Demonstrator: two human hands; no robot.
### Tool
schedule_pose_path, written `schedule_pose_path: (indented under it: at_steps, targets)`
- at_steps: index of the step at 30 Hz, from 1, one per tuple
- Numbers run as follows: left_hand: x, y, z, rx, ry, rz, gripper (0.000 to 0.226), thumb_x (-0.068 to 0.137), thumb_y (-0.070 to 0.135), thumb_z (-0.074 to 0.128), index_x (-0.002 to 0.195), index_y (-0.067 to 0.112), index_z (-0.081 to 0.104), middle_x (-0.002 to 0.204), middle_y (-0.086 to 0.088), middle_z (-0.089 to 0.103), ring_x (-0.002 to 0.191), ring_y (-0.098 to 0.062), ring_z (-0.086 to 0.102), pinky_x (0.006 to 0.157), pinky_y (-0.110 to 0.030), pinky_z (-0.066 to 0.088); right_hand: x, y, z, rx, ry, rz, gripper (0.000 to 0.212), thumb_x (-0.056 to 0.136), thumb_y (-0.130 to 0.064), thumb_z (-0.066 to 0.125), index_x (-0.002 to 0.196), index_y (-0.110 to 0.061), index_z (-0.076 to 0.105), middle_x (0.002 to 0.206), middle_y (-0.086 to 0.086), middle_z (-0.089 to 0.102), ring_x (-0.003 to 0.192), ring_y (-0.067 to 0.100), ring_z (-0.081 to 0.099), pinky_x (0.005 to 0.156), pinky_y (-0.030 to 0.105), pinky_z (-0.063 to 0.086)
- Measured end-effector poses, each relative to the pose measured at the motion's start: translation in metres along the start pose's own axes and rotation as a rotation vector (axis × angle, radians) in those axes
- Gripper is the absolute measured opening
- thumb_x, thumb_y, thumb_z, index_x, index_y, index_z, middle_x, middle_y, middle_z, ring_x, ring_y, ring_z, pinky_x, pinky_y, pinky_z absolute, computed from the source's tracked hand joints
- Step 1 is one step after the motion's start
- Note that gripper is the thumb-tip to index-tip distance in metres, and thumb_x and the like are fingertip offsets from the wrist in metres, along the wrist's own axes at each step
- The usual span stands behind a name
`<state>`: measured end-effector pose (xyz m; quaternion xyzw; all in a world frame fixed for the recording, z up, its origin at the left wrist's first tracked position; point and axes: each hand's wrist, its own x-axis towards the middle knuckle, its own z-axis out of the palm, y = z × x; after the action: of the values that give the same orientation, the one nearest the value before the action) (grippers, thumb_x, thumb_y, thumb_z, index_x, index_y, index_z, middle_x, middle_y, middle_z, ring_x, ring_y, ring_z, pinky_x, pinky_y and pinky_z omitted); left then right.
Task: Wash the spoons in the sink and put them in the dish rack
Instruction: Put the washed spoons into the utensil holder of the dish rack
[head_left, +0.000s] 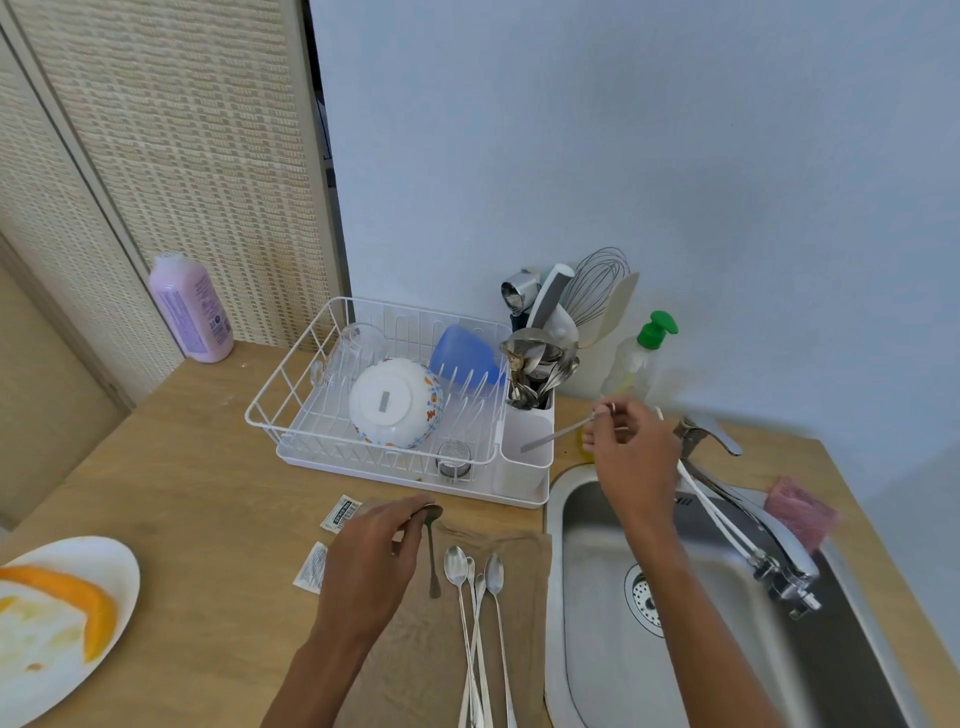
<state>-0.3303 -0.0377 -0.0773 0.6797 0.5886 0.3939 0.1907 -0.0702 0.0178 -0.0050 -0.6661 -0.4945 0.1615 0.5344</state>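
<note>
A pale blue wall (623, 130) rises beyond both hands, with a woven screen (182, 156) far off to the left of the left fingers (410, 506). A wooden counter (208, 493) runs beneath them. A steel sink (587, 597) is set into it, below the right forearm, and its faucet (753, 514) lies just right of the right hand (631, 447).

A white dish rack (291, 384) stands beyond the left hand (374, 551). Its cutlery holder (524, 467) sits just left of the right fingers (602, 415). A brown cloth (524, 597) lies on the counter, reaching from under the left hand to the sink's edge. A white plate (104, 561) lies well to the left.

The left fingers curl down over the bowl of the nearer spoon (432, 561), whose handle lies on the cloth. The right fingers pinch the raised spoon (556, 434) by one end. Its other end points left, in front of the cutlery holder. Three long spoons (457, 564) lie on the cloth, just right of the left fingers.
</note>
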Motion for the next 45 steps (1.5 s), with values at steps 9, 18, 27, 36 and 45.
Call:
schedule_pose_path:
  at_steps: [9, 18, 27, 36, 45]
  targets:
    - [-0.003, 0.002, -0.003, 0.006, 0.016, -0.003, 0.027, 0.088, 0.011, 0.070, 0.107, 0.029, 0.074, 0.098, 0.016, 0.074, 0.083, -0.003, 0.069, 0.061, -0.025, 0.059, -0.001, 0.039, 0.036, -0.005, -0.118, 0.203, 0.018, 0.090, -0.015, 0.064, 0.080, -0.030, 0.064, 0.077, -0.004, 0.073, 0.073, 0.015, 0.072, 0.075, 0.042, 0.061]
    - [-0.001, 0.006, -0.005, 0.010, 0.027, 0.014, 0.025, 0.086, 0.009, 0.072, 0.102, 0.028, 0.075, 0.095, 0.017, 0.071, 0.076, 0.000, 0.065, 0.056, -0.018, 0.054, -0.001, 0.052, 0.036, 0.075, -0.169, 0.294, 0.011, 0.091, -0.010, 0.063, 0.088, -0.019, 0.069, 0.079, 0.002, 0.073, 0.069, 0.016, 0.070, 0.079, 0.046, 0.060]
    - [0.002, 0.009, -0.012, 0.051, -0.011, 0.020, 0.015, 0.088, 0.022, 0.071, 0.099, 0.032, 0.076, 0.088, 0.021, 0.061, 0.068, 0.000, 0.059, 0.055, -0.012, 0.044, -0.029, 0.065, 0.028, 0.110, -0.105, 0.318, 0.031, 0.088, -0.032, 0.070, 0.114, -0.031, 0.055, 0.093, -0.001, 0.070, 0.080, 0.020, 0.071, 0.077, 0.042, 0.060]
    - [0.011, 0.011, -0.022, 0.106, -0.042, 0.040, 0.015, 0.087, 0.024, 0.073, 0.093, 0.037, 0.075, 0.087, 0.024, 0.066, 0.070, 0.001, 0.060, 0.058, -0.019, 0.050, -0.056, 0.071, 0.025, 0.130, -0.134, 0.314, 0.034, 0.089, -0.023, 0.069, 0.120, -0.027, 0.053, 0.087, -0.002, 0.069, 0.079, 0.020, 0.070, 0.076, 0.043, 0.061]
    - [0.034, 0.019, -0.043, 0.053, 0.040, 0.139, 0.017, 0.087, 0.016, 0.072, 0.096, 0.029, 0.077, 0.091, 0.017, 0.072, 0.073, 0.001, 0.066, 0.056, -0.025, 0.056, -0.111, 0.104, 0.035, -0.167, -0.453, 0.217, 0.022, 0.089, -0.010, 0.062, 0.101, -0.029, 0.061, 0.084, -0.009, 0.065, 0.074, 0.008, 0.063, 0.064, 0.023, 0.054]
